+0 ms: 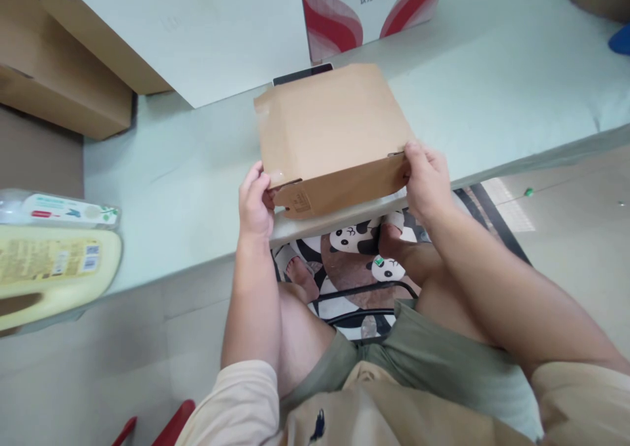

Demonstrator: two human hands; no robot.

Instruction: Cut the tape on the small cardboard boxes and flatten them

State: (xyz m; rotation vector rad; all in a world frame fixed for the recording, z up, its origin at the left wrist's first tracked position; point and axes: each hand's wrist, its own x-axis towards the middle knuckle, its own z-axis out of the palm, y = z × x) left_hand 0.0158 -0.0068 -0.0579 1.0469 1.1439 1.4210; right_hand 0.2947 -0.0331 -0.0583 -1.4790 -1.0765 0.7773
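Note:
A brown cardboard box [335,128] lies at the near edge of the pale green tabletop, its broad face up and its front side toward me. My left hand [256,200] grips its near left corner, fingers around the edge by a slot and a small printed mark. At the near right corner my right hand [426,174] is closed on the cardboard, thumb on top by another slot. The fingertips of both hands are partly hidden by the box. Behind the box's far edge shows a dark flat object [302,74], mostly covered.
A large white box [221,26] and a red-and-white water carton [374,13] stand behind. Brown cartons [63,59] are at the far left. A yellow jug [59,269] and a clear bottle [69,210] lie at the left. Below, a panda-print mat [354,239] covers the floor.

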